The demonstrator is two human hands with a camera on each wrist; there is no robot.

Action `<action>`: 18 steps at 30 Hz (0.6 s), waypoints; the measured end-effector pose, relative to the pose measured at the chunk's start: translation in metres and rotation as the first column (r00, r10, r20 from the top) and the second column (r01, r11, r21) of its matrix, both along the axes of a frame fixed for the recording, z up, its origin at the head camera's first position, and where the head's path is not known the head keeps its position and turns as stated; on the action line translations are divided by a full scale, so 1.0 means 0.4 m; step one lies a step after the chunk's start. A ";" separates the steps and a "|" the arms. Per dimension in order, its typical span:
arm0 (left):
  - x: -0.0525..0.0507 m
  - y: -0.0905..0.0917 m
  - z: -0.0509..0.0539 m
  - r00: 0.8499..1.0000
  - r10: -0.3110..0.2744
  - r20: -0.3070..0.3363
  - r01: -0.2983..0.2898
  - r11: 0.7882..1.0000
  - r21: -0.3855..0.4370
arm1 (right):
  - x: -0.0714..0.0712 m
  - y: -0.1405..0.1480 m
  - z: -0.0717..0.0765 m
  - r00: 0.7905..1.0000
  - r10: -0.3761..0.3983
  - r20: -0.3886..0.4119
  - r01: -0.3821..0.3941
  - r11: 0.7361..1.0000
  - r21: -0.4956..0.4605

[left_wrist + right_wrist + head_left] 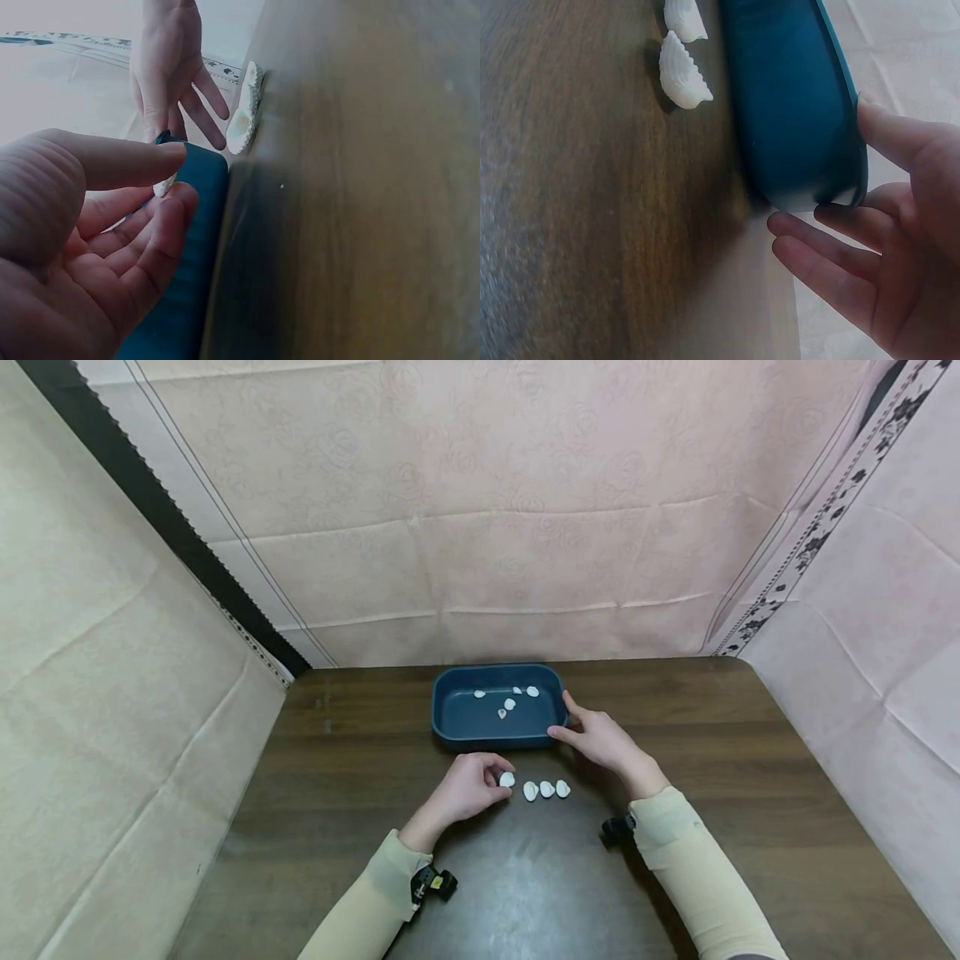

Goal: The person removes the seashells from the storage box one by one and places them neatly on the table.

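Between thumb and fingers, my left hand (471, 787) pinches a white shell (507, 779) just in front of the blue tray (480, 745); the left wrist view shows the shell (165, 185) edge-on. Three more white shells stand in a row on the table to its right, the nearest being one shell (531, 791). Inside the tray lie several small shells, one of them (510, 704) near the middle. My right hand (603, 742) holds the tray's right end, thumb and fingers at its rim, as the right wrist view shows with the hand (885, 247) at the tray (795, 112).
The brown wooden table (337, 827) extends around the tray. A pale patterned cloth (480, 527) hangs behind its back edge, and more cloth (885, 652) stands along the sides. A small camera is strapped to each wrist.
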State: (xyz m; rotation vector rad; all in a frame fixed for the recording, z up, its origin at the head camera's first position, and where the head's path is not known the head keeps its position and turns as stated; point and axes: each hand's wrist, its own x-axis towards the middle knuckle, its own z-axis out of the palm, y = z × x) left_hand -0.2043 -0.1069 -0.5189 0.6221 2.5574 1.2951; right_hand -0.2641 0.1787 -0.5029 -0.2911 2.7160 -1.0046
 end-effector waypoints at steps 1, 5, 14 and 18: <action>0.001 0.002 0.000 1.000 -0.003 0.005 0.004 1.000 -0.003 | 0.000 0.000 -0.001 1.000 0.002 -0.001 -0.002 1.000 0.003; 0.005 0.007 -0.002 1.000 -0.009 0.024 0.009 1.000 -0.005 | 0.000 0.000 -0.001 1.000 0.005 -0.003 -0.005 1.000 0.007; 0.003 0.014 -0.008 0.999 -0.017 -0.042 0.015 0.998 -0.064 | 0.000 -0.002 0.004 1.000 0.009 -0.005 -0.009 1.000 0.008; 0.003 0.019 -0.011 0.995 -0.035 -0.098 0.022 0.991 -0.131 | -0.001 0.000 0.003 1.000 0.015 -0.010 -0.015 1.000 0.014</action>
